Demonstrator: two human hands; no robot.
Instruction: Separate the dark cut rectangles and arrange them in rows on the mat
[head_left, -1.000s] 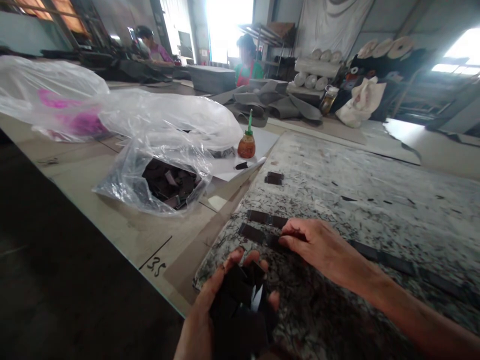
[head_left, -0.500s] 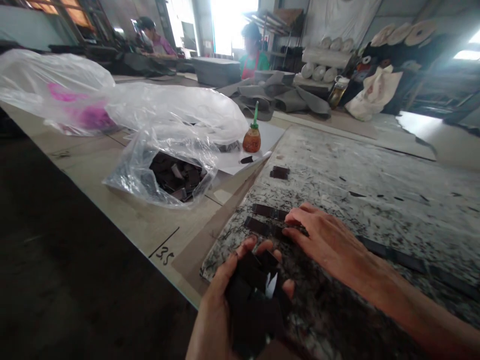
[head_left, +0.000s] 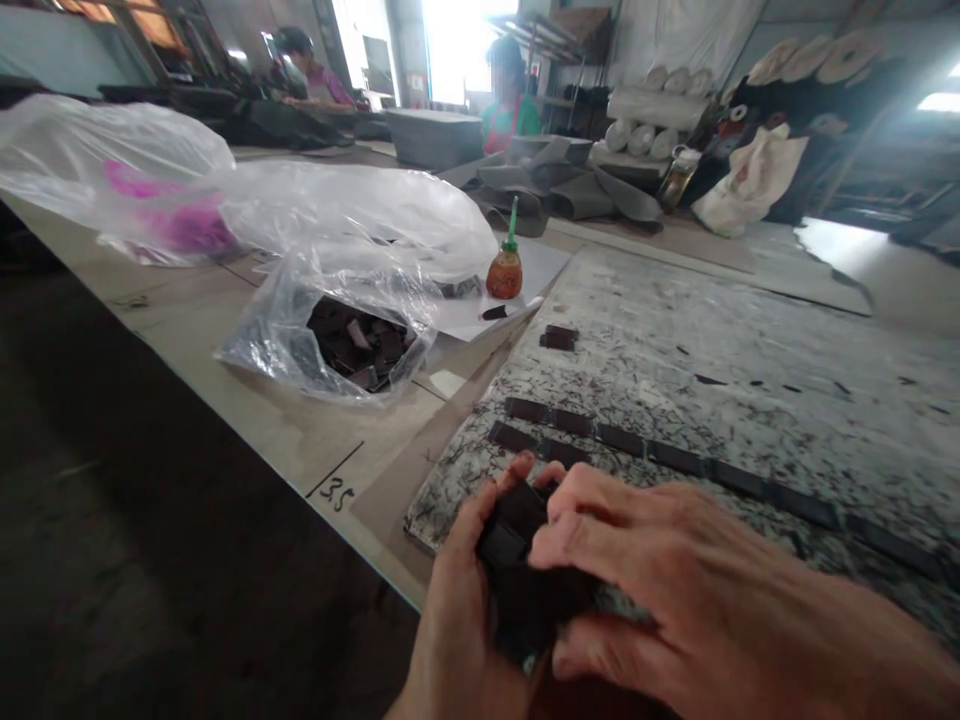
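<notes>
My left hand (head_left: pixel 457 590) is cupped round a pile of small dark pieces (head_left: pixel 525 590) near the speckled board's front left corner. Over that pile reaches my right hand (head_left: pixel 645 560), its fingers bent and touching the pieces; whether it grips one is hidden. On the speckled board (head_left: pixel 720 370), a long row of dark strips (head_left: pixel 675 457) runs from the left edge toward the lower right. A shorter row (head_left: pixel 514 437) lies in front of it, partly covered by my right hand. Two small dark pieces (head_left: pixel 559 337) lie together farther back.
An open plastic bag (head_left: pixel 262 335) of dark pieces lies left of the board. Behind it are larger plastic bags (head_left: pixel 337 205) and an orange bottle (head_left: pixel 504 272) with a green nozzle. Two people are at tables farther back, near grey sheets (head_left: pixel 551 180) and white rolls (head_left: pixel 641 137).
My right hand has moved from the strips on the board back to the pile in my left hand, uncovering more of the long row. The view has shifted slightly.
</notes>
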